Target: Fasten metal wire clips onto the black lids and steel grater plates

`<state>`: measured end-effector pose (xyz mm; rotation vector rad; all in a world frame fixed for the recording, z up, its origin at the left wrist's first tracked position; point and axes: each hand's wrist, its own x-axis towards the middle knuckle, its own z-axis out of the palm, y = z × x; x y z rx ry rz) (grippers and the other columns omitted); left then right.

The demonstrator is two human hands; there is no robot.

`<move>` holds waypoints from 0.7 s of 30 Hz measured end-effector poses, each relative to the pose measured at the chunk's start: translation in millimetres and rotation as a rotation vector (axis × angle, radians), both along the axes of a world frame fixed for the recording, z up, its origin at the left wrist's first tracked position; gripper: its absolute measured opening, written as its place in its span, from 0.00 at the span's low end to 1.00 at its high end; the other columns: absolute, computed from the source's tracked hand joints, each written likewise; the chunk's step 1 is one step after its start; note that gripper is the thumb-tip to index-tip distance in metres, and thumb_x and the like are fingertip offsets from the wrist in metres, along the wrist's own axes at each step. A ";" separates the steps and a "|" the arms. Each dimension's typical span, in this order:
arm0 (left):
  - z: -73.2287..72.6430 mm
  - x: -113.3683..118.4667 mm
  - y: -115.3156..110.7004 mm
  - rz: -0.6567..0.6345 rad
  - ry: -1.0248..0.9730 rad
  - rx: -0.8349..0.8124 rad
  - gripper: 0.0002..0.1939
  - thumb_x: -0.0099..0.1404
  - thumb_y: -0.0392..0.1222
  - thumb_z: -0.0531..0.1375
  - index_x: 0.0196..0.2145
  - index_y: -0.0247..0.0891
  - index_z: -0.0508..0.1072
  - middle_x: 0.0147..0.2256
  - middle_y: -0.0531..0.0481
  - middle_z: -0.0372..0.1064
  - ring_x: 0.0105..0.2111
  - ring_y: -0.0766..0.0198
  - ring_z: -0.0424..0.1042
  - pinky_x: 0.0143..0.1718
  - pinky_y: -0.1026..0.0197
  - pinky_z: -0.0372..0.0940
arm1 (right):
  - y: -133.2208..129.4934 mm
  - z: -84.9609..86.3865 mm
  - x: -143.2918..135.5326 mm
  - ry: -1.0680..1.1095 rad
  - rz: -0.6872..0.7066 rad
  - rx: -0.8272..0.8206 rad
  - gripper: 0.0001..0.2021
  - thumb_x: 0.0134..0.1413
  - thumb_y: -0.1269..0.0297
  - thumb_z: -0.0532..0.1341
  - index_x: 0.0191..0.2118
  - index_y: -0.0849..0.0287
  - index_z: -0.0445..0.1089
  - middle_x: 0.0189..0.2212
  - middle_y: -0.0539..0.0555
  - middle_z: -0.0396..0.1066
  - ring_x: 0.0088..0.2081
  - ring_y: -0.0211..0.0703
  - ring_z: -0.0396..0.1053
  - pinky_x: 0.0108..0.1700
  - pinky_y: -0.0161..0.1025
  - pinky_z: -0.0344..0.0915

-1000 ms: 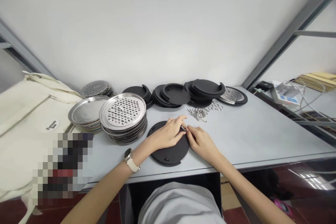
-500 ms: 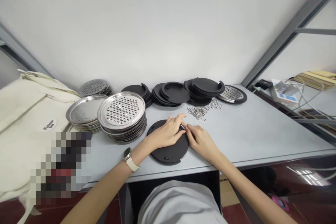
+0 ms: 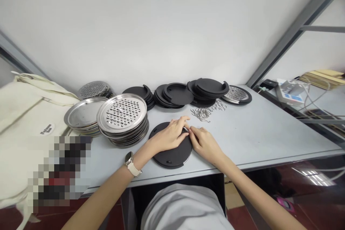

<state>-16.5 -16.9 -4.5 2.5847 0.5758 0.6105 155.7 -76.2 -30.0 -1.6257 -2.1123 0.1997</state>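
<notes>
A black round disc (image 3: 176,156) with small slots and a thin shiny rim at the right lies flat near the table's front edge. Across its upper part rests my left hand (image 3: 171,133), the thumb and bent fingers closing at the disc's far-right edge. There my right hand (image 3: 205,143) meets it in a pinch, its fingertips against the left ones. Whatever small piece sits between the fingertips is hidden. Beyond the hands lie a heap of metal hooks (image 3: 201,114) and several metal rings (image 3: 219,106). To the left stands a stack of round metal grater plates (image 3: 124,114).
Plain metal discs (image 3: 86,111) and more perforated plates (image 3: 93,89) stand further left. Stacks of black discs (image 3: 211,88) line the wall, with a black-rimmed grater (image 3: 237,94) at their right. A cream cloth bag (image 3: 24,115) covers the left end; a metal frame post (image 3: 285,32) rises right.
The view has shifted slightly. Both hands keep nearly the same place and grip at the disc's edge.
</notes>
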 end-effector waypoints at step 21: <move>0.4 0.9 0.7 -0.012 -0.026 -0.005 0.21 0.66 0.32 0.52 0.55 0.38 0.50 0.44 0.43 0.67 0.48 0.54 0.66 0.52 0.48 0.60 | -2.0 -0.8 -1.5 -0.043 0.016 0.014 0.12 0.64 0.70 0.45 0.30 0.57 0.60 0.22 0.52 0.66 0.26 0.44 0.65 0.34 0.37 0.56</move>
